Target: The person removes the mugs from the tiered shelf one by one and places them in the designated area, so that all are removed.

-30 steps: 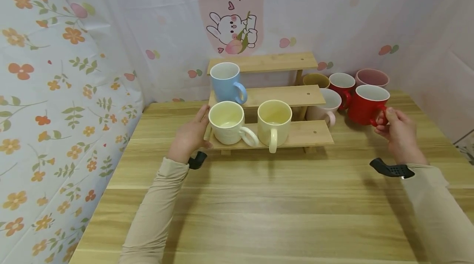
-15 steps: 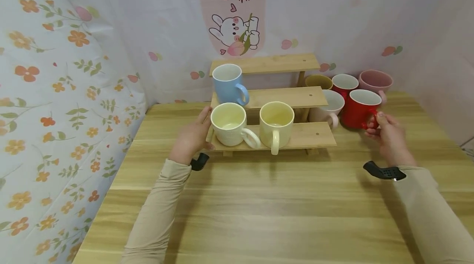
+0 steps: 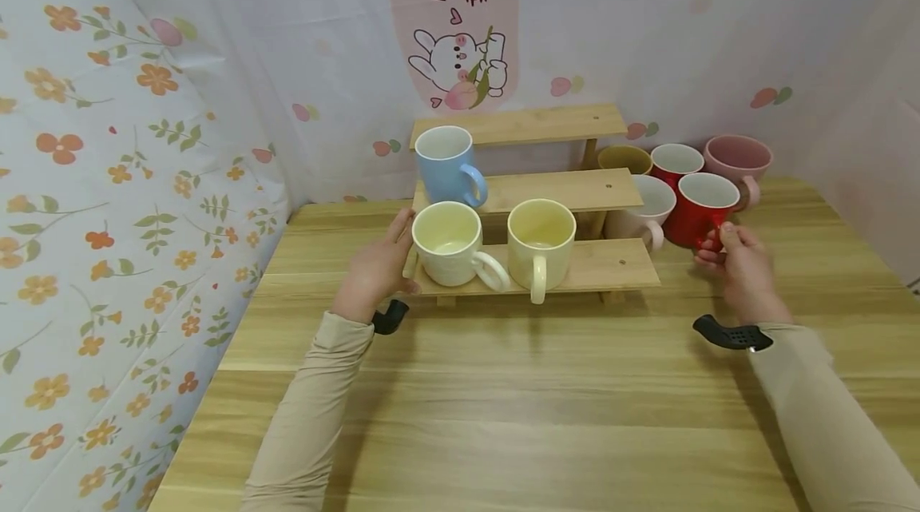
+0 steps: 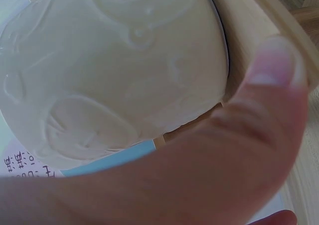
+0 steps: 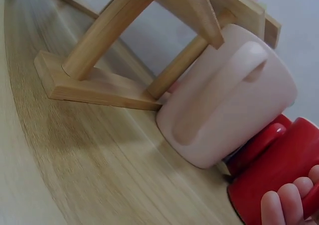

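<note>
My right hand [image 3: 747, 268] grips the handle of a red mug [image 3: 695, 212] at the right. In the right wrist view, several fingertips [image 5: 283, 205] lie by the handle, and the red mug [image 5: 279, 172] is next to a pale pink mug [image 5: 234, 95]. My left hand [image 3: 374, 268] rests at the left end of a three-tier wooden rack [image 3: 611, 260], its thumb [image 4: 271, 65] on the bottom board. Beside it stands a cream mug [image 3: 447, 244] with a raised pattern. A yellow mug [image 3: 541, 244] shares that tier, and a blue mug [image 3: 444, 164] sits one tier above.
Right of the rack, a brown-yellow mug [image 3: 624, 159], a second red mug [image 3: 676, 160] and a pink mug [image 3: 736, 156] crowd near the back curtain [image 3: 323, 41]. The wooden table [image 3: 539, 408] extends in front. Floral cloth [image 3: 108, 216] hangs along the left.
My right hand has brought the red mug leftward, close against the pale pink mug, uncovering more of the pink mug behind. My left hand stays at the rack's end; the head view shifts slightly.
</note>
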The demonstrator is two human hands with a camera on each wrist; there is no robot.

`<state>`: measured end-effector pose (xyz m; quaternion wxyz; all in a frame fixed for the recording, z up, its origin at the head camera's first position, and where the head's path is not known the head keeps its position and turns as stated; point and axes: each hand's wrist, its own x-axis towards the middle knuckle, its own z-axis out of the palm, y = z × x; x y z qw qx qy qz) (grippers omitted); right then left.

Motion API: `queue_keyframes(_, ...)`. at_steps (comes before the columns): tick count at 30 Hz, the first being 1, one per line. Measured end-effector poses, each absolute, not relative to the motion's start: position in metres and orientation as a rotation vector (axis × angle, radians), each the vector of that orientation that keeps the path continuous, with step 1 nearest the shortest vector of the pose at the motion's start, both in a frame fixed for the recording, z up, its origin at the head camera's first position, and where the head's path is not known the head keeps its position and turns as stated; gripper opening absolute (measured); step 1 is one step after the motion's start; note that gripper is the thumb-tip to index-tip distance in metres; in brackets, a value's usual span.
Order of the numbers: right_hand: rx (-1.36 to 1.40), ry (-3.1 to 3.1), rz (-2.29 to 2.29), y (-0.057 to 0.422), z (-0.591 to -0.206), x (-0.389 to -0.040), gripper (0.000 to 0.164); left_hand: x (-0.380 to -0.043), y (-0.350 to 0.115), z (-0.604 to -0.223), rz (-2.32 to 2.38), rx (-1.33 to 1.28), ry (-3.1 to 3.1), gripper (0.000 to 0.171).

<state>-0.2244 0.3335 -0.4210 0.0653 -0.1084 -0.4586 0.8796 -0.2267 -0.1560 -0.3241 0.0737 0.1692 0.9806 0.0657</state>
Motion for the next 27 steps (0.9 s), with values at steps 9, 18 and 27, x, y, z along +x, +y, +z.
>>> queue_keyframes(9, -0.392, -1.399, 2.655, 0.325, -0.419, -0.225, 0.021, -0.223, -0.161, -0.323, 0.234, 0.506, 2.952, 0.108)
queue_keyframes(18, -0.506, -1.502, 2.710, 0.330, -0.406, -0.221, 0.021, -0.227, -0.160, -0.323, 0.244, 0.494, 2.932, 0.109)
queue_keyframes(27, -0.798, -1.409, 2.454, 0.330, -0.393, -0.222, 0.014, -0.228, -0.158, -0.324, 0.205, 0.473, 2.930, 0.111)
